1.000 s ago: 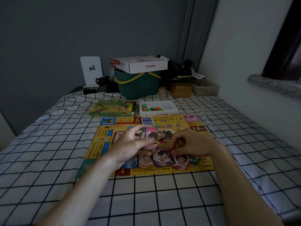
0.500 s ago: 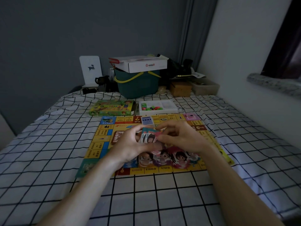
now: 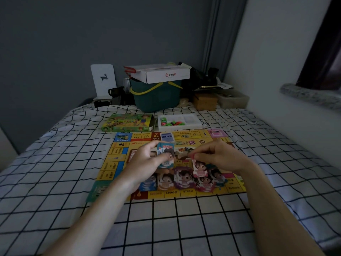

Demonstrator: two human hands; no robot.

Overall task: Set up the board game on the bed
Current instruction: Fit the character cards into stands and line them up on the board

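A yellow game board (image 3: 114,163) lies flat on the checked bedsheet (image 3: 55,182). My left hand (image 3: 145,161) grips a small stack of play-money cards (image 3: 166,154) above the board's middle. My right hand (image 3: 221,157) pinches one pink card (image 3: 199,168) by its top edge and holds it just over a row of money piles (image 3: 184,180) laid along the board's near side. A blue card deck (image 3: 167,137) sits near the board's far edge.
The green game box (image 3: 127,122) and a white tray of coloured pieces (image 3: 179,121) lie beyond the board. A teal bucket (image 3: 156,97) with a white carton (image 3: 160,73) on top stands at the bed's head. A wall runs along the right.
My right hand went to the stack in my left hand, took a pink card off it and moved right and down toward the row of piles.
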